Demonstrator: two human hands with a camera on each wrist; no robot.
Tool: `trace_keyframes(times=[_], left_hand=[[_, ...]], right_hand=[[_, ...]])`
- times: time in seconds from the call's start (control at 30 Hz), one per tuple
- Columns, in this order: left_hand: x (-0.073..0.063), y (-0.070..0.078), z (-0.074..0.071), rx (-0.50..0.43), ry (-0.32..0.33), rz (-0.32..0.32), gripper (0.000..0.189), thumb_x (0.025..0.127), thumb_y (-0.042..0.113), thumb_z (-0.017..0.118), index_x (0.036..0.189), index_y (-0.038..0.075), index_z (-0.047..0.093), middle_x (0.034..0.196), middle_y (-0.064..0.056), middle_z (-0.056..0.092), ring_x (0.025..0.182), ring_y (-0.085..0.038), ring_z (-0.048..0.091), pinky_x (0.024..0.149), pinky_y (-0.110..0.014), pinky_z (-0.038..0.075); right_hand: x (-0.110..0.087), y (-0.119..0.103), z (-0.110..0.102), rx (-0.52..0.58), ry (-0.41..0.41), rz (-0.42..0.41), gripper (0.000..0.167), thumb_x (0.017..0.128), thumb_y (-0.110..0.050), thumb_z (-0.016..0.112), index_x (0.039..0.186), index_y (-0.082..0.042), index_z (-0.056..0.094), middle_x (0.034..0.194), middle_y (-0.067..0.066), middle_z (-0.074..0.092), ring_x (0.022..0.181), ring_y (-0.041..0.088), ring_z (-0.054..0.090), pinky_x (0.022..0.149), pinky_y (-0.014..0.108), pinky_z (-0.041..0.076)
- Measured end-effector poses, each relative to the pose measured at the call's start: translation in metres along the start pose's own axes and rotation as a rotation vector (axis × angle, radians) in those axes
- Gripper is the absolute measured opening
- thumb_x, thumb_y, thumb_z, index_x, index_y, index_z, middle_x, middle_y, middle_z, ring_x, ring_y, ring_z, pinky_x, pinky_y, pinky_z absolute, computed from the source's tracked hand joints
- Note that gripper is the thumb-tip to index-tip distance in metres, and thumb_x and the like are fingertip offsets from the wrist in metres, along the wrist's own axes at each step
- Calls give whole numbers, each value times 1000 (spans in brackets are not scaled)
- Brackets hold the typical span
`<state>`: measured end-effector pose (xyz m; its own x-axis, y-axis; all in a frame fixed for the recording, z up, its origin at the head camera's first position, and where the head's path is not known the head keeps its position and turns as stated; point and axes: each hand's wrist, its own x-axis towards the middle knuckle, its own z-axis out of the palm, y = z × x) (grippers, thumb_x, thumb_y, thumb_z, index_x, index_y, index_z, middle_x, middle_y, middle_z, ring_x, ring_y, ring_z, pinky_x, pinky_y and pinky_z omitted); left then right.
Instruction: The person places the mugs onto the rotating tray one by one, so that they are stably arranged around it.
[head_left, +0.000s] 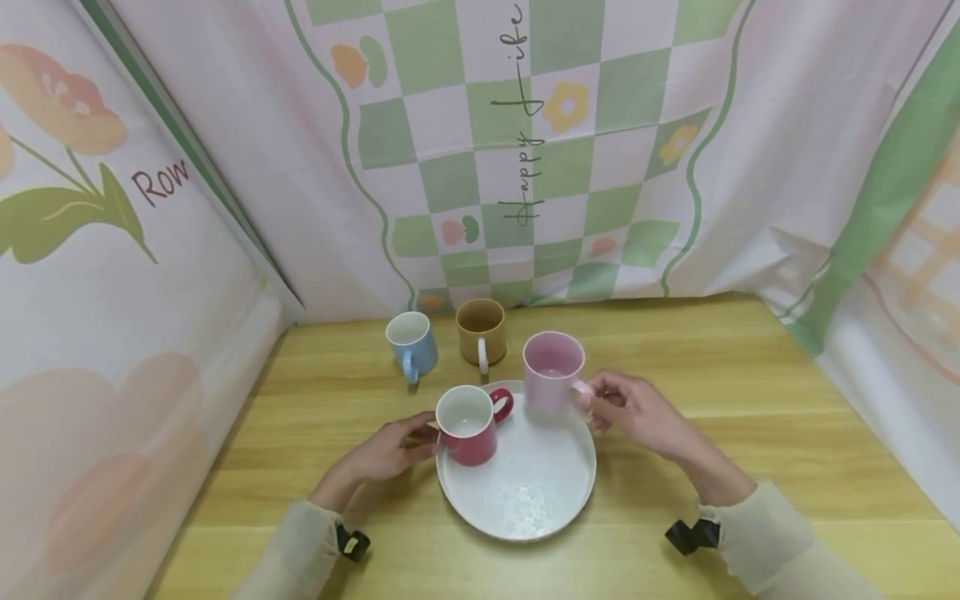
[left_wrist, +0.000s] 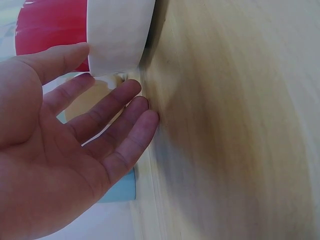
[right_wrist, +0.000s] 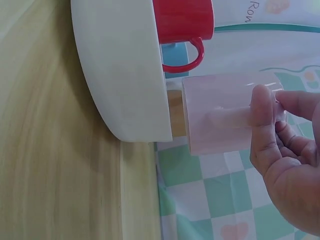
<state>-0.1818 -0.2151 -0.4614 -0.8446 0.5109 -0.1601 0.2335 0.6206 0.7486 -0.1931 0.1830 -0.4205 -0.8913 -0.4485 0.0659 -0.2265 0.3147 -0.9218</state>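
My right hand [head_left: 633,410] pinches the handle of a pink mug [head_left: 551,379] between thumb and fingers. The mug is upright over the far right part of a round white plate [head_left: 532,500]; in the right wrist view a gap shows between mug base [right_wrist: 192,117] and plate rim [right_wrist: 120,70]. On the plate's left side stands a red mug [head_left: 472,442] with a white inside, its handle turned to the far right. Beside that mug, at the plate's left edge, is my left hand [head_left: 393,450], its fingers loosely extended and gripping nothing.
Behind the plate, a light blue mug [head_left: 422,350] and a brown mug [head_left: 480,333] with a white handle stand on the wooden table [head_left: 337,400]. Printed curtains [head_left: 420,125] hang along the table's back and sides.
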Motion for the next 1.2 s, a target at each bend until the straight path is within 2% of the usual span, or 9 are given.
trace_keyframes(times=[0.27, 0.57, 1.0, 1.2], left_hand=[[-1, 2, 1, 10, 3, 18, 51, 102, 24, 58, 149, 13, 44, 132, -15, 65, 125, -35, 60, 108, -55, 47], [-2, 4, 1, 5, -7, 17, 52, 102, 23, 58, 150, 13, 44, 135, -16, 63, 127, -35, 59, 108, -55, 47], [-3, 4, 0, 7, -7, 33, 51, 102, 22, 58, 150, 11, 44, 137, -17, 61, 127, -36, 59, 108, -55, 47], [-3, 3, 1, 10, -8, 12, 52, 102, 22, 57, 151, 13, 43, 139, -16, 61, 128, -34, 58, 110, -54, 46]], right_hand=[[-4, -1, 7, -6, -54, 6, 18, 99, -16, 62, 104, 2, 61, 90, 21, 66, 73, 18, 67, 71, 43, 62], [-5, -1, 14, 13, -91, 3, 15, 99, -10, 61, 103, 4, 60, 92, 28, 65, 74, 16, 67, 67, 32, 63], [-3, 1, 23, -17, -111, -3, 13, 98, -11, 61, 101, 2, 61, 87, 25, 65, 71, 16, 67, 66, 36, 63], [-4, 2, 27, -34, -127, -9, 10, 99, -13, 60, 100, -2, 61, 86, 23, 65, 71, 17, 67, 66, 39, 62]])
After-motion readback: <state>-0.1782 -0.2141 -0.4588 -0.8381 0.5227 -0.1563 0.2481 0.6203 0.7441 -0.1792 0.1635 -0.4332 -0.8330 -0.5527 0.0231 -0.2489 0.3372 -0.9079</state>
